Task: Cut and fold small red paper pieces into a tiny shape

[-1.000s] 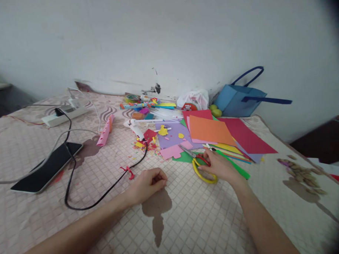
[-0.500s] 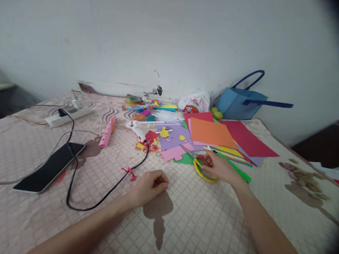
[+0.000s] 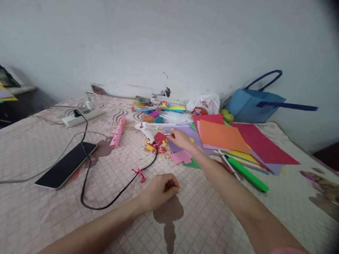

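Note:
My left hand (image 3: 162,190) rests over the near middle of the table, fingers curled and thumb tip against the index finger; whatever may be in the pinch is hidden. My right hand (image 3: 181,139) reaches over the purple sheet (image 3: 201,135), its fingertips closed at a thin white stick (image 3: 167,134); I cannot tell whether they grip it. Yellow shapes show beside the hand, partly covered. Left of it lie a white glue gun (image 3: 147,132) and red paper scraps (image 3: 159,138). Pink paper cut-outs (image 3: 181,156) sit below the wrist. My right forearm hides most of the scissors; a red handle (image 3: 225,165) peeks out.
Coloured sheets (image 3: 222,134) are stacked to the right, beside a bright green tool (image 3: 247,174) and a blue bag (image 3: 254,103). A black cord (image 3: 104,208) loops across the left side near a phone-like slab (image 3: 66,164) and a power strip (image 3: 81,117).
My right hand has let go of the scissors and moved left and away from me to the white stick. My left hand keeps its curled pose. The view has turned slightly left.

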Demonstrator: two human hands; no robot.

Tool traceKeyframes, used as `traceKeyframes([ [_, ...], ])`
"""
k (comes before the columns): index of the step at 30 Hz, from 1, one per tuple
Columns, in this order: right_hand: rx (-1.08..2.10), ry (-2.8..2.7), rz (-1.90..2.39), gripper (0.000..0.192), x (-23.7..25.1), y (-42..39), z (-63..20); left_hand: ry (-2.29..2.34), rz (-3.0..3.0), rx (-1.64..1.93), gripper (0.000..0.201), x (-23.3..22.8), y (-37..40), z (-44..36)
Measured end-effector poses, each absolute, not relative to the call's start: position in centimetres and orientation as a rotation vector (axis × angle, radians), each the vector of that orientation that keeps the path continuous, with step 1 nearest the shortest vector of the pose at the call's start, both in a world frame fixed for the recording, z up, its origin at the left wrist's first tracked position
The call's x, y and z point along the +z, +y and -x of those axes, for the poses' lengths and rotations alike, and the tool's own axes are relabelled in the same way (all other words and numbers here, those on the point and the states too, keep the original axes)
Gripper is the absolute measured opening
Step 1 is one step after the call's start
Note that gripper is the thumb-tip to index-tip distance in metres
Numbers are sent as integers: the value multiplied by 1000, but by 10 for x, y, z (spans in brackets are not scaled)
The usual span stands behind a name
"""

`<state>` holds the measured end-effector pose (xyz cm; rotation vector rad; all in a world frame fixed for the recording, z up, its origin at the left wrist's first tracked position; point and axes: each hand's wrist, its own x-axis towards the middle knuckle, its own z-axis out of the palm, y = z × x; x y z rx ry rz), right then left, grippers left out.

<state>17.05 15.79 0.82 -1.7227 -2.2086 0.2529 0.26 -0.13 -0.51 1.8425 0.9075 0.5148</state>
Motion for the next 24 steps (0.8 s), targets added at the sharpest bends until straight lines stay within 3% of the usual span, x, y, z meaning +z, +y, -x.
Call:
traceKeyframes([
  [7,274,-2199,1791,27,-4,185,-147,886,-1898,545,13,-5,-6,-3],
  [14,92,-2057,1715,24,8,175,-169,880,-1899,564,13,-6,-5,-4],
  [17,159,-2119,1692,18,6,175,-174,884,-1904,570,13,-7,-5,-6],
  [24,363,-2187,1799,28,-10,192,-151,872,-1913,570,14,-9,-5,-6],
])
